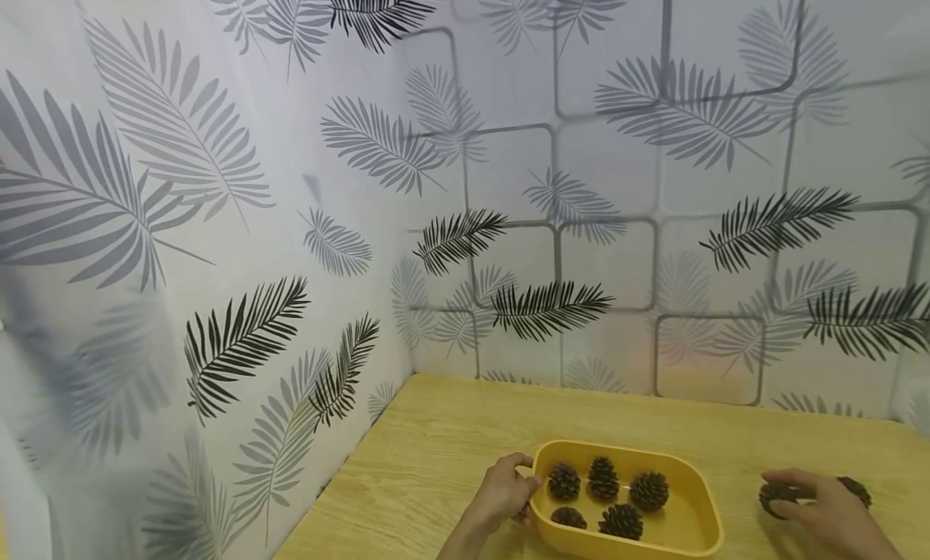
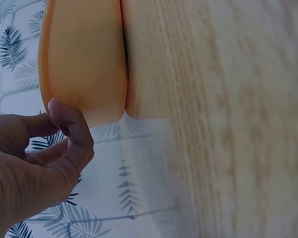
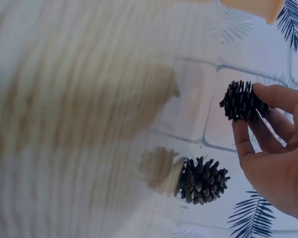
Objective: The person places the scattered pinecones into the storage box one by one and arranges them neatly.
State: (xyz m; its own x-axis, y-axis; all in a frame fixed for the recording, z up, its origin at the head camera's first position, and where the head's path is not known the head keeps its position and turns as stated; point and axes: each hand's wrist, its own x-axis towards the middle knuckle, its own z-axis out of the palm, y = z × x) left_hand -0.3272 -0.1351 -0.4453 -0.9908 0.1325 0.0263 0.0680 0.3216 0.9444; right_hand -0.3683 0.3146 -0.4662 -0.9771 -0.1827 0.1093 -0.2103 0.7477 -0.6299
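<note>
A yellow plastic basin (image 1: 683,536) stands on the table with several brown pine cones (image 1: 649,491) inside. My left hand (image 1: 503,489) grips its left rim, the thumb and fingers pinching the edge, as the left wrist view also shows. To the right of the basin, my right hand (image 1: 824,507) holds a pine cone (image 3: 241,101) between thumb and fingertips. In the right wrist view that cone is off the tabletop. Another pine cone (image 3: 203,181) sits on the table beside the right hand, partly behind it in the head view.
The wood-grain table (image 1: 414,455) meets a wall (image 1: 610,342) covered with leaf-patterned sheeting at the back. A second patterned wall (image 1: 167,342) runs along the table's left edge.
</note>
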